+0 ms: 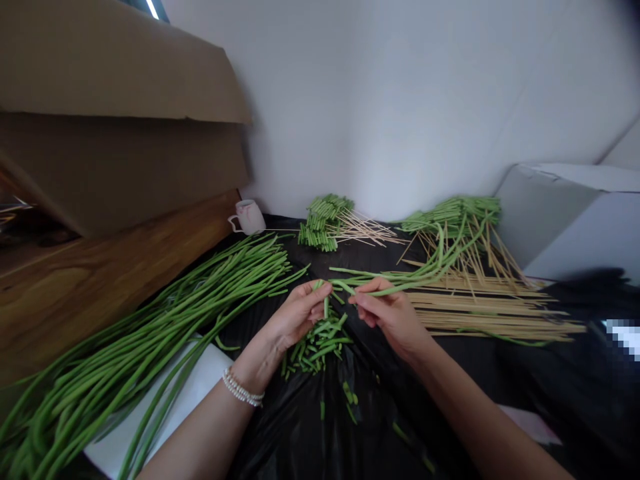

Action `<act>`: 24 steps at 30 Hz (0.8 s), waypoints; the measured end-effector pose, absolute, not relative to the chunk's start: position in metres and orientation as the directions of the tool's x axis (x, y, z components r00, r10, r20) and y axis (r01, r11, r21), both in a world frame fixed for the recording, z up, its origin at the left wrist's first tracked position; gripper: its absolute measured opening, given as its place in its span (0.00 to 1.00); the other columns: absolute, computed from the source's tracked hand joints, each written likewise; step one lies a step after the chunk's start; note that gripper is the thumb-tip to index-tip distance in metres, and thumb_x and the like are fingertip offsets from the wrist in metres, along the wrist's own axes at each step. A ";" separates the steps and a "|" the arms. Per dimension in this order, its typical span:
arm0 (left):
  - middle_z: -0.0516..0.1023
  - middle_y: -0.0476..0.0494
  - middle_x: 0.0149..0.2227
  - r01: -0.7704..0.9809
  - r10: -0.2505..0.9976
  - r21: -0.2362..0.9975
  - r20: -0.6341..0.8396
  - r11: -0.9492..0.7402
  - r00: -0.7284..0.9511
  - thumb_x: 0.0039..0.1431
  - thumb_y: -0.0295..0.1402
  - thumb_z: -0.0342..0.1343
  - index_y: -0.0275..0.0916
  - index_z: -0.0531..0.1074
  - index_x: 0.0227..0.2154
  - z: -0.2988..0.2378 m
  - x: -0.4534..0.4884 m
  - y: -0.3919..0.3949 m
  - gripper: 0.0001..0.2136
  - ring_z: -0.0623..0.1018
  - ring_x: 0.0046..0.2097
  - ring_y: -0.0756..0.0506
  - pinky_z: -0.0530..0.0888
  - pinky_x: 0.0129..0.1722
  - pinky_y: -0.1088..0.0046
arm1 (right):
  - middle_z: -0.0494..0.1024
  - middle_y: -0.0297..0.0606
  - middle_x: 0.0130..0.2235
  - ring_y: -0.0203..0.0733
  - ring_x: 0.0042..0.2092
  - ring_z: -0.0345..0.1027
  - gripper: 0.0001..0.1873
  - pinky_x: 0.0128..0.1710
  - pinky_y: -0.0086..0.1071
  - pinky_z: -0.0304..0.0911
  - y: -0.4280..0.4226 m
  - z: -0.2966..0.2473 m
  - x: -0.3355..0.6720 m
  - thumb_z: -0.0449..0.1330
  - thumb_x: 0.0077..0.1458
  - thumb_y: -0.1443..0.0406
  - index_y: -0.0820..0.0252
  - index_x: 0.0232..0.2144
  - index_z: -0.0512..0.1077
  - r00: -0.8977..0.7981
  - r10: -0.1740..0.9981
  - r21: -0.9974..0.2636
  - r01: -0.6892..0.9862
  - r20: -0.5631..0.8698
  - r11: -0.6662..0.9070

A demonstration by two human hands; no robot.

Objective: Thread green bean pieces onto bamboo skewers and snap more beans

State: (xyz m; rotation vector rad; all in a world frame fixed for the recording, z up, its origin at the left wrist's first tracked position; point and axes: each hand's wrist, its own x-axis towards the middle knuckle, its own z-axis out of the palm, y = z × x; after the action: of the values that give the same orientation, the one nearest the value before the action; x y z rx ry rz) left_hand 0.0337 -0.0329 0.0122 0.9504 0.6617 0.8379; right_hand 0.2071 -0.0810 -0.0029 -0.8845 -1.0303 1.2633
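My left hand [304,308], with a beaded bracelet at the wrist, pinches the end of a long green garlic scape. My right hand [383,310] grips the same garlic scape [403,288] a little further along; it trails back to the right over the skewers. A short green piece points down by my left fingertips. Below the hands lies a pile of short cut pieces [323,343] on black plastic sheeting [300,427]. To the left, a large bundle of long scapes [165,327] spreads over a white sheet.
Loose wooden skewers [480,313] lie at the right. Skewered green pieces [325,220] are stacked at the back, with another stack [455,215] further right. A white mug [250,217] stands near a cardboard box [125,153]. A white box [560,213] stands at the right.
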 end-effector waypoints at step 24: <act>0.62 0.54 0.21 -0.083 0.724 0.940 -0.196 0.331 0.662 0.52 0.39 0.63 0.32 0.73 0.32 0.016 0.030 -0.037 0.14 0.53 0.19 0.58 0.47 0.17 0.81 | 0.71 0.28 0.21 0.29 0.22 0.59 0.13 0.23 0.26 0.54 -0.086 0.001 0.207 0.67 0.45 0.56 0.59 0.28 0.73 -0.144 0.988 -0.988 -0.149 0.061 0.039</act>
State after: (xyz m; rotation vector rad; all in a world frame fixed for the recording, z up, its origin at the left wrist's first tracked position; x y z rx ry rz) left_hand 0.0303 -0.0374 0.0162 1.1195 0.6815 0.5840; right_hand 0.2067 -0.0858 0.0009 -0.9898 -1.2299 1.3444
